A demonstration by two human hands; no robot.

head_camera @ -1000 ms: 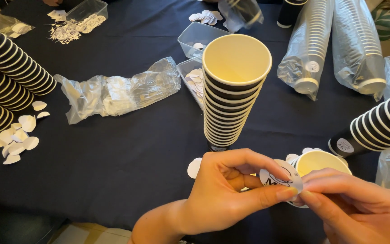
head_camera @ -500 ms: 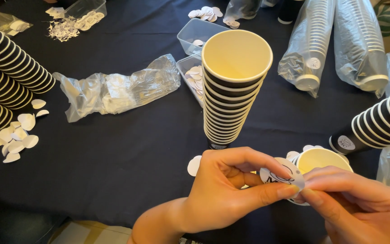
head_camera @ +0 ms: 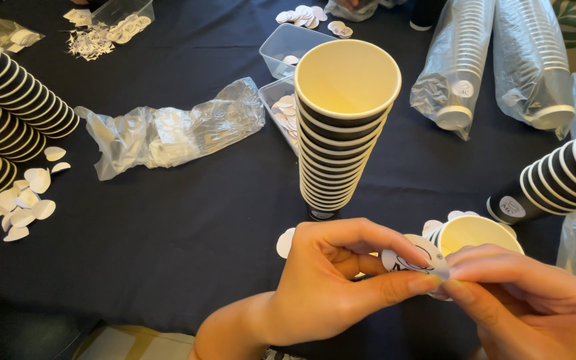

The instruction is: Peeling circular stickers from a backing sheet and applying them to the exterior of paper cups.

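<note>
At the bottom centre of the frame we see the left hand [head_camera: 331, 283] and the right hand [head_camera: 521, 300] meeting over a round white sticker [head_camera: 413, 259], a disc with a dark printed mark. The left thumb and forefinger pinch its lower edge, and the right fingertips [head_camera: 458, 273] close on the same edge from the other side, so both hands grip it tightly; we cannot tell whether a backing is coming away from it. Just behind the sticker, at lower right, stands a single open paper cup [head_camera: 478, 230] with a pale yellow inside, and a few loose white discs [head_camera: 287, 243] lie beside the hands. Above the hands, in the middle of the frame, rises a tall upright stack of black-and-white striped cups [head_camera: 341, 133]. Behind it sit clear plastic tubs [head_camera: 288, 50] holding more discs. Left of centre lies a crumpled clear plastic bag [head_camera: 175, 130] on the dark tablecloth [head_camera: 168, 233]. Along the left edge, stacks of striped cups [head_camera: 8, 107] lie on their sides, with a scatter of white disc backings [head_camera: 15, 207] below them. At upper right, two sleeves of cups in plastic wrap [head_camera: 501, 60] lie flat, and another striped stack [head_camera: 561, 180] leans in from the right edge.
</note>
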